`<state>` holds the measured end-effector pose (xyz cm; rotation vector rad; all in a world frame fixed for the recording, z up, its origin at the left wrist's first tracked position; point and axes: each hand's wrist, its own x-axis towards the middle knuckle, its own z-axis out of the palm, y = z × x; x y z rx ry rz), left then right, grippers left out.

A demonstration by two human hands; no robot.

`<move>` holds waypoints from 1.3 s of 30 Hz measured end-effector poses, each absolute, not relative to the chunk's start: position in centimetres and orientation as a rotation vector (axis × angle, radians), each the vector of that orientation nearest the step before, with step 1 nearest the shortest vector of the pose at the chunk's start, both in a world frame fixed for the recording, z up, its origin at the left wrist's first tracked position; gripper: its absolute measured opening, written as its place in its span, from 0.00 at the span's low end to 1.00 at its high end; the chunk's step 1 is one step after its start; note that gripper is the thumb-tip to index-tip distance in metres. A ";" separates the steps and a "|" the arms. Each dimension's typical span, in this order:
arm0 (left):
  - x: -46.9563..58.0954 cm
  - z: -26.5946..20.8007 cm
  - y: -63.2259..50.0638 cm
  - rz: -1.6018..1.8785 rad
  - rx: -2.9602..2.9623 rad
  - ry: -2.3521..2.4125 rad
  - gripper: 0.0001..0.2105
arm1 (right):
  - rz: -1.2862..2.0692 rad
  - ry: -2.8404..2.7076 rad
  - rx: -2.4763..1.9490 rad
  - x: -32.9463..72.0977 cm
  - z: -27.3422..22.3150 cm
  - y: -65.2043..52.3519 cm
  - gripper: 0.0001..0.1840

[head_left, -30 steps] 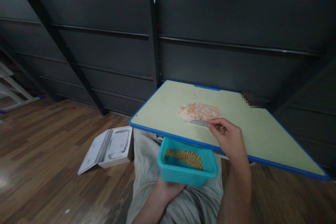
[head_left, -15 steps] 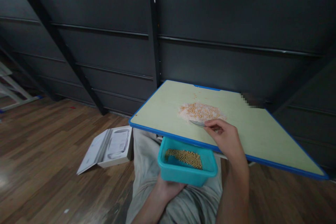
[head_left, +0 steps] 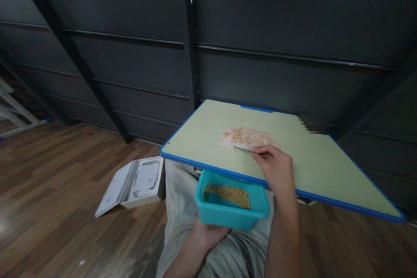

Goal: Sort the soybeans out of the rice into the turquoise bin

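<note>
On the pale-green tabletop (head_left: 202, 134) lies a pile of white grains mixed with yellow beans (head_left: 244, 136). My right hand (head_left: 276, 163) pinches a slim grey metal utensil (head_left: 243, 149) whose far end touches the near edge of the pile; its exact kind is unclear. A turquoise plastic container (head_left: 224, 218) partly filled with round beans (head_left: 233, 194) sits over my lap, just below the table's near edge. From beneath, my left hand (head_left: 208, 234) supports it, with its fingers mostly hidden under the base.
A few loose beans (head_left: 241, 118) lie beyond the pile. The table has a raised blue rim (head_left: 211, 168). On the wooden floor at left lies an open white box (head_left: 143, 182). A dark panelled wall (head_left: 146, 61) stands behind the table.
My right hand has shifted slightly left and away from me, bringing the utensil up against the pile's near edge. My left hand and the container stay nearly still.
</note>
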<state>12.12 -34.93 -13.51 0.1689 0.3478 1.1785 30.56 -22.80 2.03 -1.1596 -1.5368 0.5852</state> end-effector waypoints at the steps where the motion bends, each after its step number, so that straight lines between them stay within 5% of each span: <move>1: 12.1 -13.6 -34.9 1.181 0.168 0.350 0.34 | 0.588 -1.522 -1.162 30.6 2.0 -22.8 0.09; 13: 12.1 -14.4 -34.9 1.172 0.215 0.342 0.22 | 0.600 -1.462 -1.125 30.6 1.4 -22.5 0.08; 39: 12.0 -14.4 -34.9 1.158 0.165 0.367 0.29 | 0.626 -1.372 -1.078 30.3 2.0 -23.0 0.09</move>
